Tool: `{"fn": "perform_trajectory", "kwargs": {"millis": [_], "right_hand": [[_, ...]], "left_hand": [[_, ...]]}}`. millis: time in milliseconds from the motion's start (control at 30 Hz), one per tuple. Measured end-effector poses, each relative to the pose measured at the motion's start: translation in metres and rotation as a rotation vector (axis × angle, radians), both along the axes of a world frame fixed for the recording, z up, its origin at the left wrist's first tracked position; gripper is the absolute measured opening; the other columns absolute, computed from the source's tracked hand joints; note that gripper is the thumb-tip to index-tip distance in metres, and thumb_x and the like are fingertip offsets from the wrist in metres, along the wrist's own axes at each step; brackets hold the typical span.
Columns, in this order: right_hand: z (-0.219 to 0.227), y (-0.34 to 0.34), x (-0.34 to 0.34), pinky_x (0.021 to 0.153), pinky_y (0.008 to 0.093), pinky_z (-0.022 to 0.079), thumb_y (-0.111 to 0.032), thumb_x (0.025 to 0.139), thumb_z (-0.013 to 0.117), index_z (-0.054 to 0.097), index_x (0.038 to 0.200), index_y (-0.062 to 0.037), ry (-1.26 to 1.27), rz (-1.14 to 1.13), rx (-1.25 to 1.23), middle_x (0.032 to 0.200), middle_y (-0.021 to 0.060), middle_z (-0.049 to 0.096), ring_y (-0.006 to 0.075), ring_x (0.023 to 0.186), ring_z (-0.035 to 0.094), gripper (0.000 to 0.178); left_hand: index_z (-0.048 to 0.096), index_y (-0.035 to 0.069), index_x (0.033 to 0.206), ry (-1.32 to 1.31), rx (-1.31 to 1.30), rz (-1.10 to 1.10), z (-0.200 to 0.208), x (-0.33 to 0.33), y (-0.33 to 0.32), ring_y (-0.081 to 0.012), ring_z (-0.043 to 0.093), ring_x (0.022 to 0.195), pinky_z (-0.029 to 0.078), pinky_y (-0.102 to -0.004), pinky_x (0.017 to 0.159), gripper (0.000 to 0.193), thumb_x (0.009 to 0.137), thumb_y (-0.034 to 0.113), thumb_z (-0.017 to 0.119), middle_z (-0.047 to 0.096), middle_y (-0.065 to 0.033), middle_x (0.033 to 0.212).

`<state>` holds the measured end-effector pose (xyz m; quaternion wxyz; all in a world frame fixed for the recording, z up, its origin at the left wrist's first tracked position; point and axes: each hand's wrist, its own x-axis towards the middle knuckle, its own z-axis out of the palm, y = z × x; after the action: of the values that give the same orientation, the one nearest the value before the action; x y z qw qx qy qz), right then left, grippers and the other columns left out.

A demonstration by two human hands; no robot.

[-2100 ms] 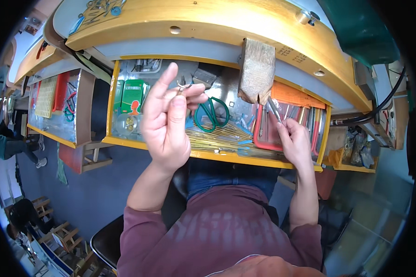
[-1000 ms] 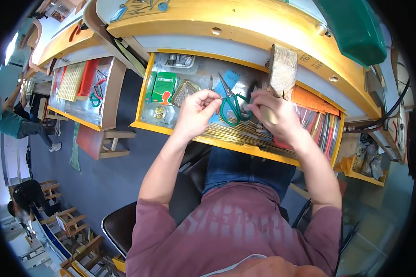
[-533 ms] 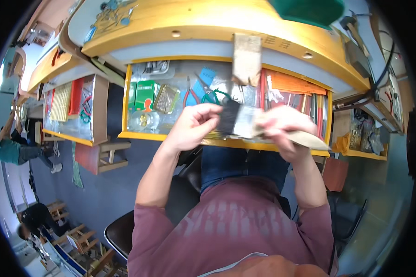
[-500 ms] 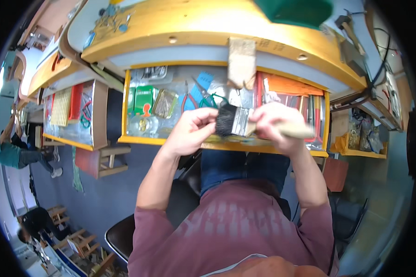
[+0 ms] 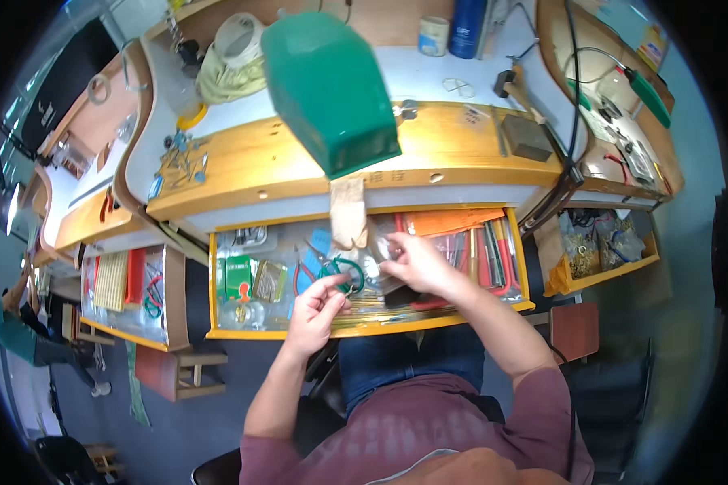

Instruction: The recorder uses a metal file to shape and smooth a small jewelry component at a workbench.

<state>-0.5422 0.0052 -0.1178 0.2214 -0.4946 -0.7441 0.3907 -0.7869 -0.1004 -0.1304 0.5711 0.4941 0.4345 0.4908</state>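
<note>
Over the pulled-out drawer (image 5: 218,301), my left hand (image 5: 311,319) has its thumb and forefinger pinched together. A small thing seems to be at their tips, too small to name. My right hand (image 5: 419,265) reaches in from the right with finger and thumb apart, near a whitish, clear-looking item below the wooden bench pin (image 5: 349,212). Green-handled pliers (image 5: 346,265) lie just beyond my left fingers, beside red-handled pliers (image 5: 303,273). A dark patch below my right hand may be the brush; its shape is mostly hidden.
Above the drawer hangs a green lamp shade (image 5: 328,89) over the wooden bench edge (image 5: 234,174). A hammer (image 5: 516,90) and a grey block (image 5: 527,137) sit at right. Orange packets (image 5: 453,222) and long-handled tools fill the drawer's right side. A person (image 5: 16,323) is at far left.
The paintbrush is out of my right hand, which is now lower over the drawer. My left hand has left the bristles and now pinches. The view has tilted up, showing more bench.
</note>
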Motion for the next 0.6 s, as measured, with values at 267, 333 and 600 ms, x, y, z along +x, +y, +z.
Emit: {"fn": "perform_trajectory", "kwargs": {"millis": [267,333,600], "right_hand": [[0.048,0.007,0.026,0.066,0.0433,0.052,-0.029,0.094,0.071,0.069,0.080,0.0004,-0.078,0.227,0.072,0.069,0.0218,0.064,0.0379,0.067,0.066,0.033],[0.070,0.007,0.048,0.066,0.0419,0.052,-0.031,0.095,0.071,0.071,0.085,0.0008,-0.109,0.199,0.048,0.075,0.0208,0.068,0.0358,0.068,0.067,0.033],[0.100,-0.017,0.139,0.067,0.0310,0.051,-0.025,0.095,0.076,0.067,0.118,0.0017,-0.163,0.278,-0.197,0.079,0.0059,0.072,0.0139,0.072,0.066,0.037]], "left_hand": [[0.059,0.000,0.113,0.151,0.199,0.114,-0.013,0.025,-0.008,-0.0071,0.060,0.079,0.050,-0.0234,0.074,0.009,0.107,0.003,0.052,0.064,-0.0028,0.087],[0.063,-0.001,0.106,0.198,0.237,0.118,-0.013,0.034,-0.007,-0.0104,0.061,0.078,0.050,-0.0259,0.072,0.010,0.105,0.000,0.053,0.064,-0.0051,0.087],[0.067,-0.001,0.100,0.604,0.403,0.059,0.006,0.052,-0.010,-0.0278,0.066,0.078,0.053,-0.0343,0.073,0.012,0.097,-0.006,0.057,0.065,-0.0150,0.088]]}}
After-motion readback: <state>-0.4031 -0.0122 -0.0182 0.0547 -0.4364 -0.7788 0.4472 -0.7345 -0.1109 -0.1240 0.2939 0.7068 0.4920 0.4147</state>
